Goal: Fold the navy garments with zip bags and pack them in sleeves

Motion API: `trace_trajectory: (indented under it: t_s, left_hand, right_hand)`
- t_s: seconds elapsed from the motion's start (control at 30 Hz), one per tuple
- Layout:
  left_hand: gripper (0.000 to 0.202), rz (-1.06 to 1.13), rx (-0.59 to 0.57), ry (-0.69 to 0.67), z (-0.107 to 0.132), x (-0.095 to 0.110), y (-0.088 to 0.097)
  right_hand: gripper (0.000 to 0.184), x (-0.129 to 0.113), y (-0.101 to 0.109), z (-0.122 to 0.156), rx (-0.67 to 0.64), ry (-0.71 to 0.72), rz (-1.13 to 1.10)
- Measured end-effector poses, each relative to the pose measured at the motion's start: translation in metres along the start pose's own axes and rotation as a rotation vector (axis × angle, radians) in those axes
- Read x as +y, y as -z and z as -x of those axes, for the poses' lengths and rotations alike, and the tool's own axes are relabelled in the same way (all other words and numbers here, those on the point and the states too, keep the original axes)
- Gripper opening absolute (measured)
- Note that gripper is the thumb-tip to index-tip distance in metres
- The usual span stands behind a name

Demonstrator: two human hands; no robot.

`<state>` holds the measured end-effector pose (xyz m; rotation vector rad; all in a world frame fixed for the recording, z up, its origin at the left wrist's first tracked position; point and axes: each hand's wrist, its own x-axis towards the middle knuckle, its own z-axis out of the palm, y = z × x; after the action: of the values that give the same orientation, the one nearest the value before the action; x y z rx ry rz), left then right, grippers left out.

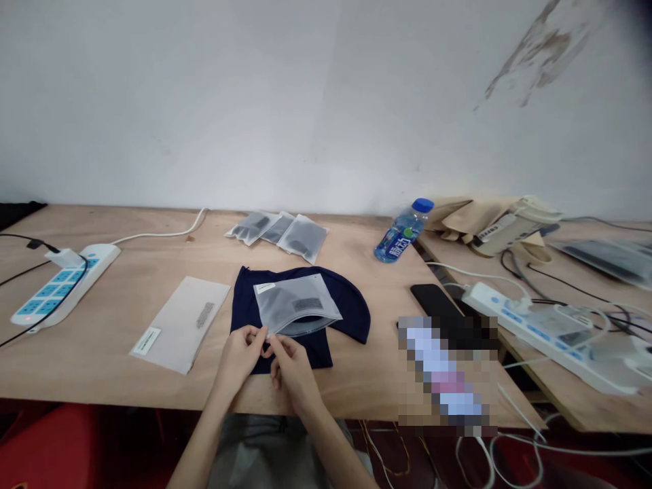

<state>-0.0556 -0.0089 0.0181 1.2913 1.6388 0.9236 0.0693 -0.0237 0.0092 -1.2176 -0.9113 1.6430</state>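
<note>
A frosted zip bag (pixel 285 299) with a small white label and a block of print lies over a dark navy piece of clothing (pixel 351 305). Its near edge gapes toward me, showing a dark inside. At the bag's near left corner my left hand (pixel 243 352) pinches the edge with thumb and finger. Right beside it, thumb and finger closed, my right hand (pixel 294 367) grips the same corner. The fingertips of both hands nearly meet there. Left of the clothing lies a flat, pale bag (pixel 178 324), also labelled and printed.
Several filled frosted bags (pixel 304 238) overlap near the wall. A blue-capped bottle (pixel 404 231) stands right of them. Power strips (pixel 66 285) with cables lie on both sides. A black object (pixel 438 309) and a blurred-out item (pixel 443 373) are at right, near paper bags (pixel 473 214).
</note>
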Motion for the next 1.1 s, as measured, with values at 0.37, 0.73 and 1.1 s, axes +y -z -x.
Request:
trace_trajectory:
  t_s: [0.37,0.73,1.1]
  left_hand:
    - [0.029,-0.188,0.04,-0.128,0.013,0.016,-0.008]
    - [0.026,-0.044,0.109,-0.038,0.016,0.009,0.002]
    - [0.031,0.062,-0.078,-0.068,0.018,-0.002,0.003]
  right_hand:
    - [0.036,-0.015,0.005,0.0,0.113,0.033,-0.061]
    - [0.039,-0.049,0.082,-0.017,0.259,0.126,0.003]
    - [0.037,-0.065,0.108,-0.026,0.334,0.144,0.024]
